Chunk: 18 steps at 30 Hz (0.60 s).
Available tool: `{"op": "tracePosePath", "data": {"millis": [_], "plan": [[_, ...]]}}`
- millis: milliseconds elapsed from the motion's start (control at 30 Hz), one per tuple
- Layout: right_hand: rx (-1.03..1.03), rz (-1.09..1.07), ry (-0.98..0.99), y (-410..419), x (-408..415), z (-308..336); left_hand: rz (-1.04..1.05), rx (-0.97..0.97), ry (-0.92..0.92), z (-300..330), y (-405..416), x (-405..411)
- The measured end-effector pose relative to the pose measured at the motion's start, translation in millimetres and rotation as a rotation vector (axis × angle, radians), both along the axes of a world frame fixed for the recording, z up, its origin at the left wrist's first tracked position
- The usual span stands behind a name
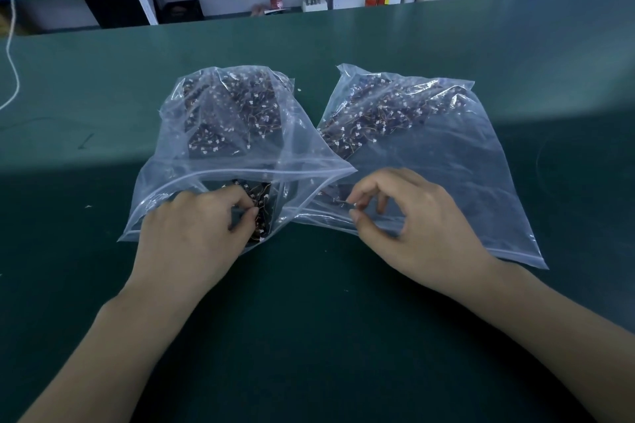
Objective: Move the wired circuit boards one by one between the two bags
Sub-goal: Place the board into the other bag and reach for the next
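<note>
On the green tabletop [103,86] two clear zip bags are lying side by side with their mouths facing the person, and both are holding dark piles of wired circuit boards. Starting at the left, the left bag [206,161] is standing puffed open, most of its boards [237,106] heaped toward its far, closed end. The left hand [192,227] is reaching into this bag's mouth, its fingers [245,213] curling round and pinching a small dark wired board [263,206] just inside the opening, close to the bag's right edge. That board is sitting at the fingertips, its long axis running roughly away from the person; it is not yet clear of the bag. Moving right, the mouths of the two bags are nearly touching, so the gap the board would need to cross looks short. The right hand [405,220] is sitting at the mouth of the right bag [464,175], thumb and forefinger pinching something small and pale there; whether that is the zip lip or a connector is too fine to tell. The right bag is lying flatter, its boards [374,113] spread toward its far end. The left hand is the nearer one to the held board, and the right bag's opening lies directly to its right.
</note>
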State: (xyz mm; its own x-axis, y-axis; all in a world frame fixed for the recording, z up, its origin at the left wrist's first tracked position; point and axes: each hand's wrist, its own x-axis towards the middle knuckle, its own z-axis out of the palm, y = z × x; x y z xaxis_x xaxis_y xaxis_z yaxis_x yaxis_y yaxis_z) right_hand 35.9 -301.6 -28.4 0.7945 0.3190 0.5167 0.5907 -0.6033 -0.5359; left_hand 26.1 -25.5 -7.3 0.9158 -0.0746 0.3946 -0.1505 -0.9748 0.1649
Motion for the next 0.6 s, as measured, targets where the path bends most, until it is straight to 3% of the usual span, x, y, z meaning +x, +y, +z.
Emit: {"op": "tracePosePath", "data": {"millis": [267, 600], "plan": [[0.0, -0.003, 0.017, -0.2, 0.0, -0.9, 0.044, -0.008, 0.058, -12.4, 7.3, 6.8], [0.009, -0.001, 0.009, 0.4, -0.4, -1.1, -0.025, -0.052, -0.067, -5.8, -0.8, 2.8]]}}
